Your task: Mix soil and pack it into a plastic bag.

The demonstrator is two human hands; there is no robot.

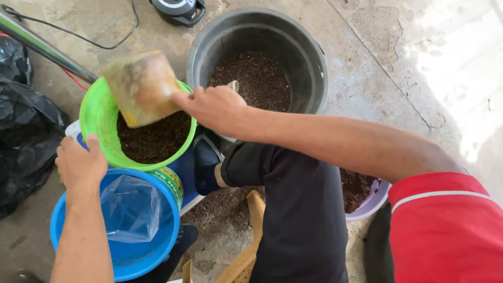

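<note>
Soil work on a concrete floor [367, 63], seen from above: right hand [215, 107] grips a scuffed yellowish plastic scoop [141, 86] by its handle end, fingers clenched round it, scoop tilted w/ its mouth down over a green bucket [97, 118]. Green bucket holds dark potting soil [154, 139] & sits partly on top of a blue bucket [78, 233]. Left hand [78, 165] rests on the rims where the two buckets meet, thumb up against the green rim, fingers curled over the edge; a loose hold, not a fist. Inside the blue bucket lies a clear plastic bag [131, 207]. Behind the scoop, a big grey tub [309, 63] w/ more dark soil in its bottom. Person's knee in black trousers [293, 209] fills the centre; red sleeve [445, 225] at lower right. Just beside the knee, a lilac basin [374, 202] w/ soil, mostly hidden. Black plastic sacks [23, 131] at far left, a metal pole [42, 47] and black cable [105, 44] at top left.
</note>
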